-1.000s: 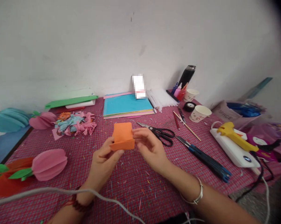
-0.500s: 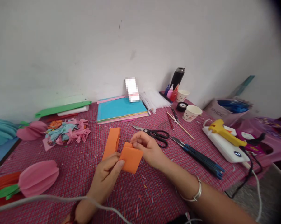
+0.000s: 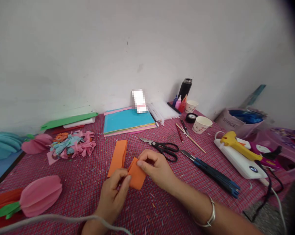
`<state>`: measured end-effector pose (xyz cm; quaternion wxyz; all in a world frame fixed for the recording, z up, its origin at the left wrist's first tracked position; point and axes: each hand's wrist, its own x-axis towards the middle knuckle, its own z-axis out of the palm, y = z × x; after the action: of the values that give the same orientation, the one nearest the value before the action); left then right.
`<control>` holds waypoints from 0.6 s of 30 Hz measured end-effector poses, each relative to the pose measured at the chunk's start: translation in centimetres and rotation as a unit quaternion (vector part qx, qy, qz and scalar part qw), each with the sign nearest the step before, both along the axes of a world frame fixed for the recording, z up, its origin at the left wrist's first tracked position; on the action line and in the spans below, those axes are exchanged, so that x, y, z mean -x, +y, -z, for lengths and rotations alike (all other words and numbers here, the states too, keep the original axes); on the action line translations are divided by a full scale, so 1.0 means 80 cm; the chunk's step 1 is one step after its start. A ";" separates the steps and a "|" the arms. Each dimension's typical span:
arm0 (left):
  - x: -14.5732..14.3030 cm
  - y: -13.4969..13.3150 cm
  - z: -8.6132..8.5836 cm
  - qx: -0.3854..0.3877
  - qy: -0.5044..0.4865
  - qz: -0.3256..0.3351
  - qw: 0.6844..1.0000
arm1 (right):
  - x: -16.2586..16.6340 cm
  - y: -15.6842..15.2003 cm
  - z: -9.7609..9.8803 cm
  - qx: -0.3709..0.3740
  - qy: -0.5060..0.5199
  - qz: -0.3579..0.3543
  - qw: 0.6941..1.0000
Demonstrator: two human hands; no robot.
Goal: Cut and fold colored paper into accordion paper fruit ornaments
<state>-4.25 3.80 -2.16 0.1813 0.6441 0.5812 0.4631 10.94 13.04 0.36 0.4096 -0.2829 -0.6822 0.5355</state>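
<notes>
Both hands pinch a small folded piece of orange paper just above the checked tablecloth. My left hand grips its left edge between thumb and fingers. At the upper right edge, my right hand has its thumb on the front face, with fingertips partly hidden behind. A folded orange paper strip lies just beyond my left hand. Beyond the right hand, black-handled scissors rest with blades pointing left. A craft knife with a dark blue handle lies to the right.
Pink paper fruit and crumpled scraps are on the left. Blue sheets lie at the back. Paper cups, black tape and a yellow glue gun are at right. A white cable crosses the foreground.
The orange paper has turned and looks narrower, its upper flap now pressed against the rest. My right thumb has moved onto its front face. The whole view has shifted slightly.
</notes>
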 end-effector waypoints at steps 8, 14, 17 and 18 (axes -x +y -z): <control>-0.005 0.002 -0.006 -0.086 0.032 -0.016 0.996 | 0.003 -0.006 -0.001 0.000 0.025 0.029 0.999; -0.009 0.003 -0.016 -0.115 0.067 -0.010 0.991 | 0.004 -0.010 -0.001 -0.011 0.014 0.046 0.999; -0.009 0.002 -0.016 -0.122 0.070 -0.008 0.990 | 0.004 -0.011 -0.001 -0.013 0.007 0.052 0.999; -0.009 0.002 -0.016 -0.123 0.069 -0.008 0.990 | 0.004 -0.012 -0.001 -0.015 0.005 0.052 0.999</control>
<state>-3.51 3.95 -0.90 0.0562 0.6872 0.5363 0.4868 10.60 12.10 0.45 0.4450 -0.3090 -0.6723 0.5045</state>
